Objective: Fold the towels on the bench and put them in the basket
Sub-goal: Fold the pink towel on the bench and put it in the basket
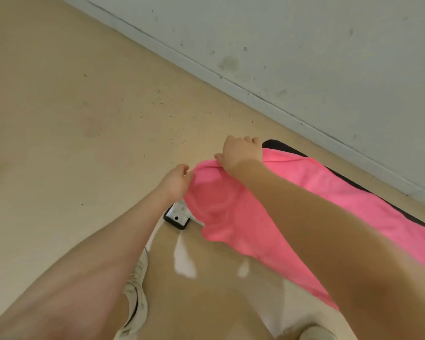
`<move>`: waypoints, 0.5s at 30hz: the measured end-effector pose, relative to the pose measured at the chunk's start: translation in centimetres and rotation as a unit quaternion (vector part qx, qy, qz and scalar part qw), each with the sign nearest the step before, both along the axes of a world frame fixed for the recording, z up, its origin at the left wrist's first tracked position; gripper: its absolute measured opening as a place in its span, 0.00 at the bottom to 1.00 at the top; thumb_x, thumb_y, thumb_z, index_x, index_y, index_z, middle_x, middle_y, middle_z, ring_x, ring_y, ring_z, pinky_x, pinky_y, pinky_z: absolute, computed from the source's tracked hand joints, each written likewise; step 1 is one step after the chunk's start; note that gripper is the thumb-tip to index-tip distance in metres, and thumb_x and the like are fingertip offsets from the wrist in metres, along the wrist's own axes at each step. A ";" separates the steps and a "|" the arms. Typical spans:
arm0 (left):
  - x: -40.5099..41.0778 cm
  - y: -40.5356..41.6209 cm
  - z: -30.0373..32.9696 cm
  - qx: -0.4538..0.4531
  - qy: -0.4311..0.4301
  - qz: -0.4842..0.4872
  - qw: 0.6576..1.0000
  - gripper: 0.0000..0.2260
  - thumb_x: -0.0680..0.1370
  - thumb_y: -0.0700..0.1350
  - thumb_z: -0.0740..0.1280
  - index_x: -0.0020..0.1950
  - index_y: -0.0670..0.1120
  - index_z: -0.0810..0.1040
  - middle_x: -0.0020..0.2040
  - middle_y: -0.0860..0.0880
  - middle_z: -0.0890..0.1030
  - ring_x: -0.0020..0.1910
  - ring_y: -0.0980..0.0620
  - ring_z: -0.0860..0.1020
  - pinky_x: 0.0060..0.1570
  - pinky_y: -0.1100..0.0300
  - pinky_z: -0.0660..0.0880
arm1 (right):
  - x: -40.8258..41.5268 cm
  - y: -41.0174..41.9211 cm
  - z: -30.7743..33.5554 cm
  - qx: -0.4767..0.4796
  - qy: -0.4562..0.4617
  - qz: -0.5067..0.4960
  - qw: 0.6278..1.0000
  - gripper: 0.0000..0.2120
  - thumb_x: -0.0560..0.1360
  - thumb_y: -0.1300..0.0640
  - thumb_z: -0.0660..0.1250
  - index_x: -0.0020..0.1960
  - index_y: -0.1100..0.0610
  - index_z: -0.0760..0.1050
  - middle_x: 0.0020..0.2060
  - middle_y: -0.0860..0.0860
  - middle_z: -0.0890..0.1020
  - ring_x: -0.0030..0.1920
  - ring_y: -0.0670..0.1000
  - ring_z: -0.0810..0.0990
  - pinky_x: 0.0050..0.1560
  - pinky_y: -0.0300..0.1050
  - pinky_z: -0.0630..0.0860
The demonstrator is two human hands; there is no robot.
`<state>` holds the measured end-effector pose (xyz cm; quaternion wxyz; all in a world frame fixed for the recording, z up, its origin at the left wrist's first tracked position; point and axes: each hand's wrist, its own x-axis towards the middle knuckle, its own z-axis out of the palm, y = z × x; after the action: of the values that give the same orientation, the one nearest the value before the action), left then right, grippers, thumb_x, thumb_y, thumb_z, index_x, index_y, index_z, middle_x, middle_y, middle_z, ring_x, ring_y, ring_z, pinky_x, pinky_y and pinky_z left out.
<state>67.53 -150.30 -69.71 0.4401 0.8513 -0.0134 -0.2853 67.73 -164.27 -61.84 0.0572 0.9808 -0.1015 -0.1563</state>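
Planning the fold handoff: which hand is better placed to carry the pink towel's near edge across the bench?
Probably the left hand: it pinches the pink towel at the free end corner. The right hand grips farther along, its arm crossing above the cloth.

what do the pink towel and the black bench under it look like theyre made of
The towel looks like soft, matte fleecy cloth, likely microfibre or terry: it sags and bunches where the left hand and right hand grip it. The bench shows only a smooth black edge with a rounded corner, perhaps vinyl padding; too little shows to be sure.
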 end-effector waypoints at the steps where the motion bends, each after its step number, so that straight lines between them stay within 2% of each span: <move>1: -0.1 0.2 -0.6 -0.003 0.013 -0.008 1.000 0.21 0.81 0.47 0.55 0.73 0.40 0.60 0.72 0.42 0.66 0.69 0.45 0.67 0.66 0.56 0.63 | 0.4 0.0 -0.2 -0.022 0.013 -0.001 1.000 0.11 0.78 0.49 0.58 0.53 0.56 0.72 0.56 0.55 0.78 0.63 0.57 0.71 0.64 0.50 0.61; 3: -0.1 0.5 -1.7 -0.011 0.035 -0.015 0.999 0.22 0.81 0.48 0.55 0.73 0.41 0.60 0.71 0.43 0.68 0.68 0.45 0.68 0.63 0.56 0.66 | 1.5 -0.1 -0.6 -0.028 0.056 0.016 0.998 0.05 0.77 0.55 0.59 0.48 0.56 0.70 0.54 0.54 0.78 0.60 0.57 0.73 0.62 0.49 0.63; 4: 0.0 0.6 -2.2 -0.021 0.046 -0.013 0.999 0.22 0.81 0.49 0.55 0.74 0.42 0.60 0.71 0.43 0.68 0.67 0.45 0.69 0.62 0.56 0.66 | 2.0 -0.2 -0.9 -0.004 0.074 0.022 0.997 0.04 0.77 0.58 0.60 0.50 0.57 0.71 0.55 0.54 0.78 0.59 0.57 0.74 0.60 0.48 0.65; 6: 0.4 0.7 -3.0 -0.045 0.062 0.001 0.997 0.21 0.81 0.49 0.56 0.72 0.42 0.62 0.68 0.44 0.70 0.65 0.45 0.70 0.60 0.56 0.67 | 3.1 -0.5 -1.2 0.076 0.081 0.017 0.994 0.10 0.75 0.63 0.60 0.56 0.58 0.75 0.57 0.55 0.78 0.58 0.57 0.75 0.54 0.46 0.69; 8: 1.0 1.0 -3.6 -0.055 0.054 -0.005 0.997 0.16 0.81 0.49 0.57 0.64 0.41 0.70 0.55 0.44 0.74 0.55 0.47 0.73 0.55 0.55 0.68 | 4.1 -1.0 -1.1 0.101 0.022 0.017 0.994 0.13 0.75 0.66 0.58 0.55 0.58 0.75 0.57 0.56 0.77 0.55 0.57 0.75 0.50 0.45 0.69; 9: 1.3 1.2 -3.8 -0.054 0.051 -0.011 0.997 0.15 0.80 0.49 0.58 0.61 0.40 0.72 0.52 0.46 0.75 0.52 0.47 0.73 0.54 0.55 0.68 | 4.5 -1.3 -1.1 0.075 -0.014 0.023 0.997 0.14 0.75 0.67 0.56 0.55 0.58 0.75 0.58 0.56 0.75 0.54 0.58 0.74 0.52 0.46 0.68; 10: 1.5 1.3 -3.9 -0.052 0.054 -0.017 0.997 0.15 0.80 0.49 0.59 0.59 0.39 0.73 0.51 0.46 0.75 0.50 0.47 0.74 0.53 0.55 0.69 | 4.8 -1.4 -1.1 0.026 -0.035 0.036 0.998 0.15 0.75 0.67 0.55 0.57 0.58 0.73 0.59 0.56 0.73 0.55 0.58 0.72 0.57 0.47 0.66; 12: 1.9 1.3 -4.1 -0.050 0.070 -0.025 0.996 0.13 0.79 0.49 0.62 0.55 0.40 0.74 0.48 0.46 0.76 0.48 0.48 0.74 0.48 0.57 0.70 | 5.2 -1.2 -1.1 -0.073 -0.023 0.070 0.995 0.19 0.75 0.66 0.54 0.64 0.56 0.69 0.67 0.59 0.66 0.67 0.60 0.64 0.71 0.54 0.55; 14: 2.1 1.2 -4.2 -0.028 0.070 -0.043 0.996 0.11 0.78 0.50 0.62 0.49 0.42 0.72 0.42 0.48 0.74 0.40 0.50 0.72 0.39 0.60 0.67 | 5.1 -0.1 -1.2 -0.070 0.000 0.094 0.993 0.24 0.74 0.68 0.55 0.68 0.55 0.65 0.74 0.59 0.57 0.75 0.60 0.50 0.75 0.58 0.42; 15: 2.3 1.2 -4.3 -0.022 0.064 -0.047 0.997 0.11 0.78 0.51 0.62 0.45 0.42 0.71 0.39 0.49 0.72 0.37 0.52 0.70 0.36 0.61 0.65 | 5.2 0.5 -1.3 -0.049 0.001 0.114 0.992 0.26 0.72 0.69 0.56 0.69 0.54 0.65 0.75 0.58 0.56 0.76 0.58 0.47 0.75 0.58 0.39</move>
<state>69.84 -149.11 -73.96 0.4446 0.8198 -0.0319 -0.3594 72.92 -163.77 -63.19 0.1230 0.9818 0.0038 -0.1447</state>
